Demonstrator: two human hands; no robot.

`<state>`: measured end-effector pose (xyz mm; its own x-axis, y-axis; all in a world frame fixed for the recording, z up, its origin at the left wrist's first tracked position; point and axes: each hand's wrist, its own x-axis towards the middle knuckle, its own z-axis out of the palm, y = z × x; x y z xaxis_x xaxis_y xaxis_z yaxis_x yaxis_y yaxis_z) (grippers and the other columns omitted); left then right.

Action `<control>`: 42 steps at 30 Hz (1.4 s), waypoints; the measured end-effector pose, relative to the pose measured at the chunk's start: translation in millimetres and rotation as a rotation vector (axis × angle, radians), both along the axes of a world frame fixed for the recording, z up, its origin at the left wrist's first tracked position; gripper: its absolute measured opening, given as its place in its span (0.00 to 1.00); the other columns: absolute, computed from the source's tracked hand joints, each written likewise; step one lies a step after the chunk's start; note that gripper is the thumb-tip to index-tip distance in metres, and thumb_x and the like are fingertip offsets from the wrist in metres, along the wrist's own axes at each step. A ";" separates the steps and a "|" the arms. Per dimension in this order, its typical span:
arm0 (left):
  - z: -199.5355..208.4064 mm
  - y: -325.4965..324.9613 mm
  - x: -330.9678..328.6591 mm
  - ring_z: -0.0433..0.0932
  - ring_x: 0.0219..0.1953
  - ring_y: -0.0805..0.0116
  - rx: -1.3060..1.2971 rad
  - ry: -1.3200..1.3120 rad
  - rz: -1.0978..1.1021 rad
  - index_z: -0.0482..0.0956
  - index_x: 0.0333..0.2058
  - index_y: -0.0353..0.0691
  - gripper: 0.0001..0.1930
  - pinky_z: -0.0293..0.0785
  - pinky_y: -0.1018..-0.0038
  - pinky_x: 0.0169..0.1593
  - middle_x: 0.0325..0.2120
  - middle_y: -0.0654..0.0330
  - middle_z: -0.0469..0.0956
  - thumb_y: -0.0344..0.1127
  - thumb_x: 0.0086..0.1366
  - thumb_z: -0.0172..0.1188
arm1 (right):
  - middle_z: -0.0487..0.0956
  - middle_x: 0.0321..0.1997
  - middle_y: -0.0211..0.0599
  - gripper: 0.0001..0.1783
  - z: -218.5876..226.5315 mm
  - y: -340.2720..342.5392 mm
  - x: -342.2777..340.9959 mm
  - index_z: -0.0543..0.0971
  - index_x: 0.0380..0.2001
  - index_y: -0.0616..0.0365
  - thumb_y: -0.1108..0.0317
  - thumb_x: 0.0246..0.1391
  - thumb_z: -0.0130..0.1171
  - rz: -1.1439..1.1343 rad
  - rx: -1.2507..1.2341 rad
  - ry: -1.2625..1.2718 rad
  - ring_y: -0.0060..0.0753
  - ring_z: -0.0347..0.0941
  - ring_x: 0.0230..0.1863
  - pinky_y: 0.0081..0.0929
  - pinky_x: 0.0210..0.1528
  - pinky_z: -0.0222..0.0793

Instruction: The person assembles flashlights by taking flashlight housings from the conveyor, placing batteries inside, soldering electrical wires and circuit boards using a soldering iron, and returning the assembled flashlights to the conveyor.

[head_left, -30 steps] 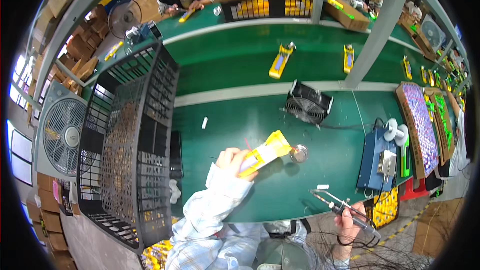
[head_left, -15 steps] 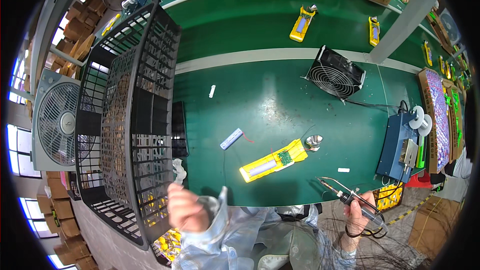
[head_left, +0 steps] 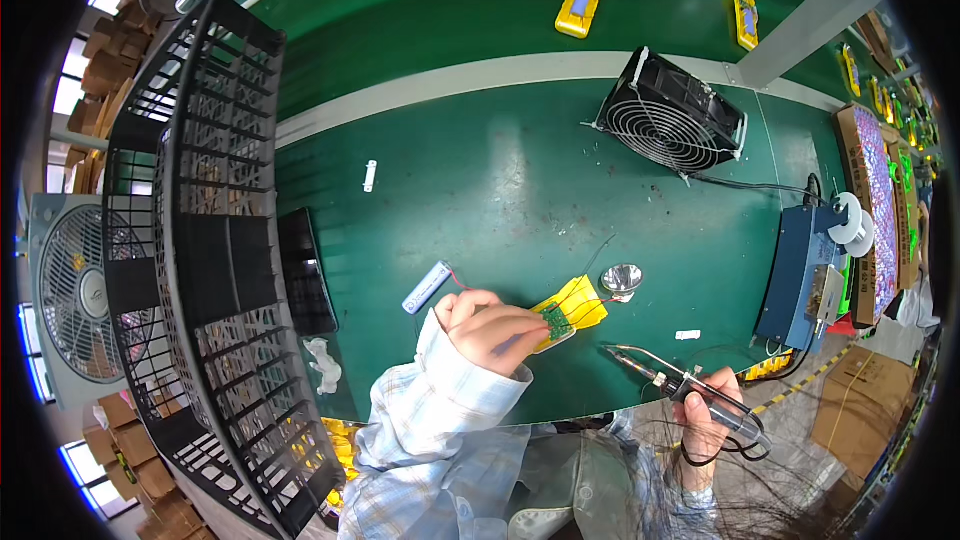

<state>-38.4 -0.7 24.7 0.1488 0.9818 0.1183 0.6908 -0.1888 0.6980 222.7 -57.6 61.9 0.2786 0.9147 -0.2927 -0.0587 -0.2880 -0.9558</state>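
Lying on the bench (head_left: 450,180): a yellow casing (head_left: 588,303)

The left hand (head_left: 490,330) covers its near end; whether it grips, I cannot tell. The right hand (head_left: 708,413) grasps a soldering iron (head_left: 652,376). A blue cylinder (head_left: 428,287) lies nearby.

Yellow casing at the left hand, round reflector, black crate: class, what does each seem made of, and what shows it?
Yellow casing: probably plastic, slightly glossy; even colour, moulded-looking shape.
Round reflector: mirror-bright highlights; polished metal or metal-coated plastic, the look leaves it open.
Black crate: likely plastic, dull sheen; regular one-colour lattice.
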 end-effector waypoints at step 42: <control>-29.2 2.8 6.5 0.68 0.23 0.78 0.225 0.097 0.041 0.74 0.18 0.54 0.08 0.49 0.66 0.40 0.22 0.79 0.73 0.34 0.35 0.64 | 0.73 0.17 0.36 0.21 -20.5 43.3 -22.1 0.65 0.22 0.59 0.63 0.37 0.69 0.355 0.048 -0.255 0.21 0.67 0.17 0.17 0.20 0.61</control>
